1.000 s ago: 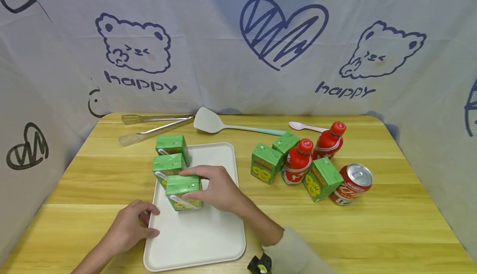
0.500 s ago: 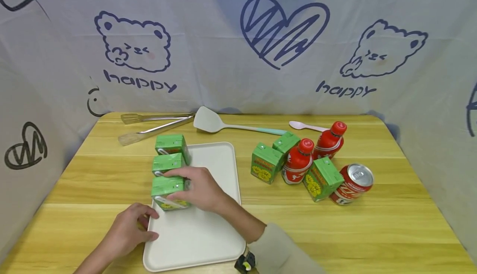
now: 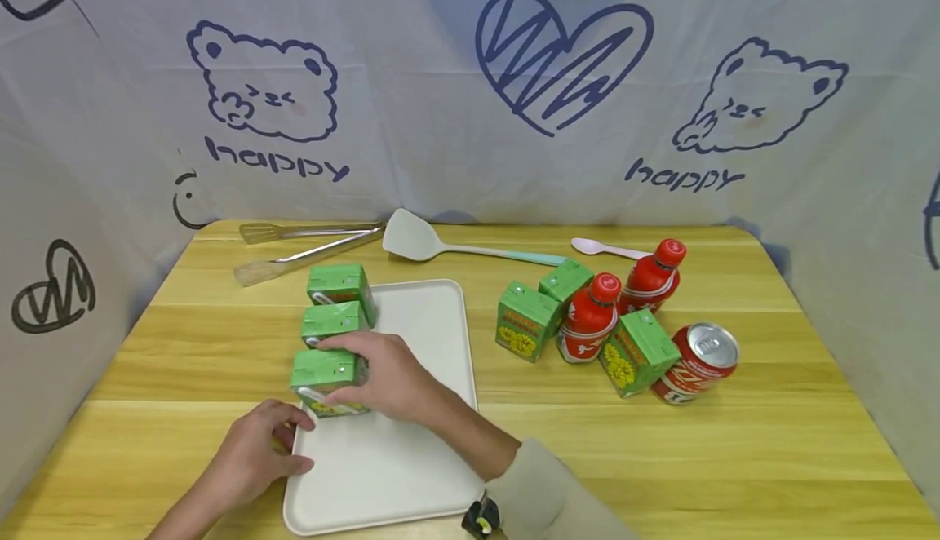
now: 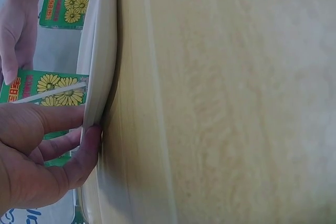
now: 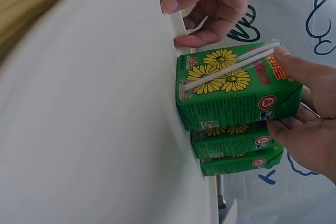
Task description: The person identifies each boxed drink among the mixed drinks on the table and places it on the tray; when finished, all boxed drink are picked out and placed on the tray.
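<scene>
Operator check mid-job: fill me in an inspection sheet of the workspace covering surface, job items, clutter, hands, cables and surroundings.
Surface: wood-grain table, with a white tray lying on it.
Job's things: three green drink cartons in a row at the tray's left side; three more green cartons right of the tray.
Clutter: two red bottles and a red can at right; metal tongs, spatula and pink spoon toward the far edge.
Hands: right hand grips the nearest carton of the row; left hand pinches the tray's left rim.
Cables: nothing seen.
Surroundings: white cloth backdrop with bears, hearts and "happy".
</scene>
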Demonstrator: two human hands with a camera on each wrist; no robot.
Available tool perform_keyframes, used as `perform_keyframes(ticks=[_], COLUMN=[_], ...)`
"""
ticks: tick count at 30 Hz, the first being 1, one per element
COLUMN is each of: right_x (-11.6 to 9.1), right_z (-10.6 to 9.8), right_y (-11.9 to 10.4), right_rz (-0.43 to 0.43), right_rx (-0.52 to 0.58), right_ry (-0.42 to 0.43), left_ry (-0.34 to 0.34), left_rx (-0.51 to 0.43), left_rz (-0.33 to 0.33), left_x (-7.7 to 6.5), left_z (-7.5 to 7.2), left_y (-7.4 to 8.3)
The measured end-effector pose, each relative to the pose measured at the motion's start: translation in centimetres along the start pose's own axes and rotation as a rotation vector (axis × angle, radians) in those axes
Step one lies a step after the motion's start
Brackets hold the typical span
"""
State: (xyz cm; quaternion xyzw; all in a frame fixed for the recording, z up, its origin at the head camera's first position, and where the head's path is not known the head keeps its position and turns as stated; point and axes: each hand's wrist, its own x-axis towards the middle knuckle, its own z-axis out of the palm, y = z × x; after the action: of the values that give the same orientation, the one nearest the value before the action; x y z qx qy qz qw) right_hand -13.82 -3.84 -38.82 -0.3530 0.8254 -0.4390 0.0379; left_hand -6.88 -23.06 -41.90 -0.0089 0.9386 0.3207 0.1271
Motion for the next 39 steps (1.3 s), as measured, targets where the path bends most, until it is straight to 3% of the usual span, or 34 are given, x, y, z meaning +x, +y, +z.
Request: perform_keyframes(ticks=[6, 15, 27, 32, 39], right_x=[-0.8, -3.7, -9.4, -12.3, -16.1], right_z=[-1.2, -4.7, -10.2, -12.0, -14.8], right_y=[0.3, 0.9, 2.2, 3.1, 4.1], right_rz=[-0.064, -0.056, 0.094, 0.145, 0.216], right_rx=[-0.006, 0.001, -0.034, -0.113, -0.263], right_ry=[0.045, 0.123, 0.252, 0.339, 0.522], left_ry=[0.014, 0.020, 0.022, 0.026, 0.009], left_rx=[-0.006, -0.004, -0.005, -0.002, -0.005], left_rz=[0.014, 0.009, 0.002, 0.008, -0.014], left_x=[-0.1, -0.1, 0.0, -0.1, 0.0], left_z=[0.0, 0.2, 0.3, 0.3, 0.2], left_y=[-0.1, -0.2, 0.0, 0.0, 0.1])
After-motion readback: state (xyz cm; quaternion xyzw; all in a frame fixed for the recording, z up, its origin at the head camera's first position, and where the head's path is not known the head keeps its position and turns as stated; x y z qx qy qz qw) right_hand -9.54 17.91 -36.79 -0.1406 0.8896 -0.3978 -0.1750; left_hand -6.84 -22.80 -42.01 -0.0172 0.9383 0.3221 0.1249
